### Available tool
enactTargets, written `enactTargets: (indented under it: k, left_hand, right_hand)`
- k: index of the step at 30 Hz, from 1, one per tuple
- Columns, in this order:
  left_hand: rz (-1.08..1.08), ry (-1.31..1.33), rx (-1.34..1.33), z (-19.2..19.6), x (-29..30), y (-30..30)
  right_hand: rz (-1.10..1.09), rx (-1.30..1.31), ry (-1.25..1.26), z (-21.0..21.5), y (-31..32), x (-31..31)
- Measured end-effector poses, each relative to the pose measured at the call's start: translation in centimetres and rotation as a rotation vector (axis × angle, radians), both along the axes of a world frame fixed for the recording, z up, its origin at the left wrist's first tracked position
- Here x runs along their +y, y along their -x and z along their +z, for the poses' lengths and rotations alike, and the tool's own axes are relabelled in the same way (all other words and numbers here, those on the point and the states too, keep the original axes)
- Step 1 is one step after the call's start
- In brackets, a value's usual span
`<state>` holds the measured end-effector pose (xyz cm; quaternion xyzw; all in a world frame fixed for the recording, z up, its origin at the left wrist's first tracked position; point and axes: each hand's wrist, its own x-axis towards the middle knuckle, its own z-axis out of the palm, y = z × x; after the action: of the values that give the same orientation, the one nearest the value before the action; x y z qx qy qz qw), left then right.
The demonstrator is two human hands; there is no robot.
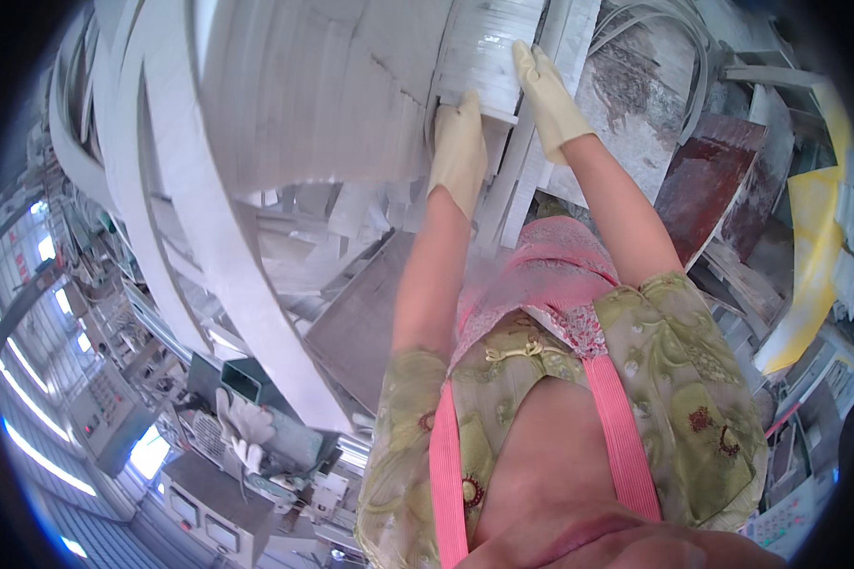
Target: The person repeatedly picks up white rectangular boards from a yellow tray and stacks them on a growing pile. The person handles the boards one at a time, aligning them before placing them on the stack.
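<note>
Cream rubber gloves cover both of my hands. Between them, at the top of the view, lies a shiny whitish stack of strips (489, 43) with a ridged top. My left hand (458, 142) is at the stack's near left corner, its thumb on top and its other fingers mostly hidden at the side. Along the right side of the stack, my right hand (547, 100) lies with its fingers stretched forward, touching the edge. A long pale rail (520, 185) runs just under and beside the right hand. A broad grey-white ribbed surface (323, 90) adjoins the stack on the left.
Long white bands (228, 256) curve down at the left. A dusty board (631, 95) and a reddish-brown panel (707, 180) stand at the right, near a yellow sheet (811, 256). Used gloves (245, 427) hang by machinery at lower left. My pink apron (541, 266) is close below the rail.
</note>
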<state>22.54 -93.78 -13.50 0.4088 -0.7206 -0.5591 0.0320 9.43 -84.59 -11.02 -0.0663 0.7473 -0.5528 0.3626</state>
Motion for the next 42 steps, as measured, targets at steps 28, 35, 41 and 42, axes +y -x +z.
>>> enactTargets:
  k: [28, 35, 41, 42]
  left_hand:
    - [0.331, -0.590, 0.170, 1.9, 8.2, -15.0]
    - [0.391, -0.628, 0.201, 1.1, 8.8, -16.3]
    - [0.432, -0.668, 0.235, -0.2, 8.4, -17.6]
    - [0.455, -0.686, 0.192, -0.3, 8.4, -17.8]
  right_hand:
    - [0.320, 1.372, -0.254, -1.0, 2.2, -1.8]
    - [0.788, 0.397, -0.011, -4.0, 0.1, -2.7]
    - [0.351, 0.695, -0.104, -4.8, 5.6, 10.1]
    - [0.292, 0.712, -0.142, -5.1, 5.3, 11.6]
